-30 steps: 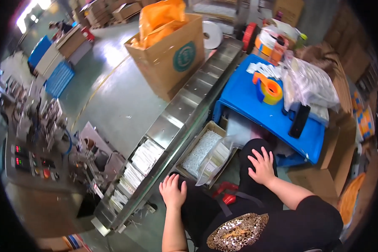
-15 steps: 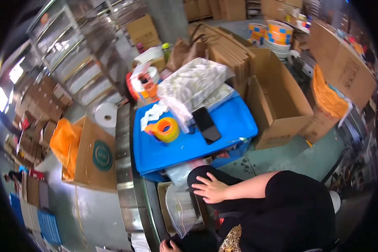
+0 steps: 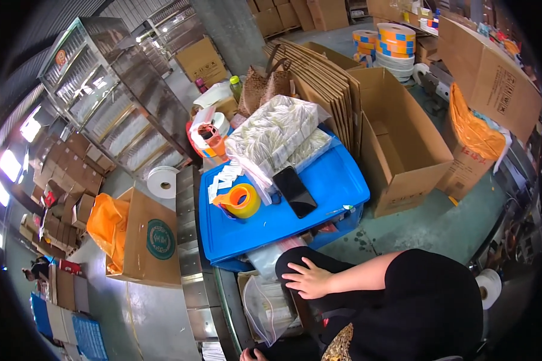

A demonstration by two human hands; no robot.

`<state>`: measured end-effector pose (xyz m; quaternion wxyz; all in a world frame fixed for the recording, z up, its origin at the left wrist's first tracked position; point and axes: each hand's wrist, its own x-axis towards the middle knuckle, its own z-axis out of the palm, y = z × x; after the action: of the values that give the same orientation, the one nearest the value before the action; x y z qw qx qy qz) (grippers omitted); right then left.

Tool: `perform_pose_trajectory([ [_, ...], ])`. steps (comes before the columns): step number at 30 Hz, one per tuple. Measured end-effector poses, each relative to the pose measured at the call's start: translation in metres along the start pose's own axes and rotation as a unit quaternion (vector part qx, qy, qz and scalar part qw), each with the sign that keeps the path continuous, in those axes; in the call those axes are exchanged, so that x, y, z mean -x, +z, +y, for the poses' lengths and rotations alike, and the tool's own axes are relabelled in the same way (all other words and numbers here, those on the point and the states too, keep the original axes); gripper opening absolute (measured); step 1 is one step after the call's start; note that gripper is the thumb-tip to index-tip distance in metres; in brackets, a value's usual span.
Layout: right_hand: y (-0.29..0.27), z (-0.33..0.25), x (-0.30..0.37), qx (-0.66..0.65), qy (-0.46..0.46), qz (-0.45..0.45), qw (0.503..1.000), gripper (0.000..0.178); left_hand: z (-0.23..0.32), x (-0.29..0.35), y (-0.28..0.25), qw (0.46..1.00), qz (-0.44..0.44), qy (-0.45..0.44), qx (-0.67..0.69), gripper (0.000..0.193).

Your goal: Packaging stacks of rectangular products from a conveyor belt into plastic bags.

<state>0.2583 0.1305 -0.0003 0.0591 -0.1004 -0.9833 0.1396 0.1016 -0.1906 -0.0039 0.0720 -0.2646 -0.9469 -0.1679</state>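
Observation:
My right hand (image 3: pixel 309 278) rests on my black-clad knee (image 3: pixel 291 255), fingers spread and holding nothing. At the lower edge, my left hand (image 3: pixel 253 355) is mostly cut off; its fingertips lie apart on dark cloth, with nothing visible in them. A clear zip bag (image 3: pixel 265 313) lies near both hands, in a carton with pale packets. Beyond my right knee stands a blue plastic bin with a flat lid (image 3: pixel 235 233). On the lid are a black phone (image 3: pixel 295 192), a roll of yellow tape (image 3: pixel 242 201), white paper slips (image 3: pixel 227 179) and clear-wrapped packs of whitish-green items (image 3: pixel 277 129).
An open carton (image 3: pixel 397 144) and stacked flat cardboard (image 3: pixel 331 78) stand right of the bin. On the left are a metal conveyor edge (image 3: pixel 193 240), a carton with orange plastic (image 3: pixel 144 240) and a tall rack (image 3: pixel 120 90). A person (image 3: pixel 39 269) is far left.
My view has tilted slightly, so the scene sits a little differently in the picture and looks sharper. Both hands stay where they were, and the objects on the lid have not moved.

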Motion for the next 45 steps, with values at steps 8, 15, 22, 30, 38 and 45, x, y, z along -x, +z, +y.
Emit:
perform_pose_trajectory([
  [8, -0.002, 0.003, 0.004, -0.012, -0.004, 0.023, 1.000, 0.045, 0.001, 0.005, -0.001, 1.000, 0.022, 0.006, -0.014, 0.023],
  [15, -0.004, 0.003, 0.005, -0.004, -0.003, 0.021, 1.000, 0.045, 0.003, 0.005, 0.000, 0.999, 0.034, 0.017, -0.004, 0.022],
  [22, -0.001, 0.004, 0.004, -0.001, -0.006, 0.036, 0.999, 0.044, 0.008, 0.003, -0.003, 0.999, 0.039, 0.023, -0.002, 0.021],
  [30, -0.005, 0.002, 0.001, 0.026, -0.007, 0.021, 0.999, 0.045, 0.004, 0.001, -0.002, 0.998, 0.049, 0.023, 0.012, 0.020],
  [38, -0.004, 0.000, 0.001, 0.034, -0.006, 0.005, 0.999, 0.044, 0.000, 0.001, -0.001, 0.999, 0.045, 0.024, 0.018, 0.021],
  [45, -0.005, -0.001, 0.000, 0.021, -0.013, 0.013, 1.000, 0.044, -0.004, 0.003, 0.000, 0.999, 0.036, 0.010, 0.012, 0.023],
])
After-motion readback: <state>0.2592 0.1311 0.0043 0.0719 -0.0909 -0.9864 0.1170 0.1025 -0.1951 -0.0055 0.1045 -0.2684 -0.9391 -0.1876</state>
